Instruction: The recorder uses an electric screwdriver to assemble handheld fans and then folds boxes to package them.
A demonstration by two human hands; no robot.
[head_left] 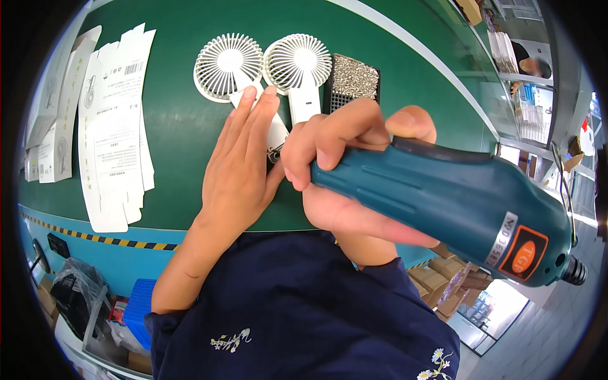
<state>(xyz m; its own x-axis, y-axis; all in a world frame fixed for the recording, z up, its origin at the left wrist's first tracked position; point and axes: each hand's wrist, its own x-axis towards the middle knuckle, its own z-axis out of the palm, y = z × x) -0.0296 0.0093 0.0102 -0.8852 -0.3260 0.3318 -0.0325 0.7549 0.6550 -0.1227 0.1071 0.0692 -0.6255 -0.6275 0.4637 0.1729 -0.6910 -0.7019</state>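
Two white handheld fans lie side by side on the green work table, the left fan (209, 66) and the right fan (294, 54). My left hand (237, 161) rests on the left fan's handle, fingers stretched out. In my right hand (329, 136) is a teal electric screwdriver (430, 190), its body slanting down to the right. Its working end points at the lower end of that handle, where my fingers hide most of the tip. Just beyond the right hand sits a black tray (339, 102) heaped with small screws (356, 75).
Flattened white printed cartons (114, 139) and white boxes (62, 149) lie at the left. Yellow-black tape (104, 239) runs along the table's front edge. Below are a blue crate (138, 313) and brown cardboard boxes (437, 275). Another person (532, 60) is at the far right.
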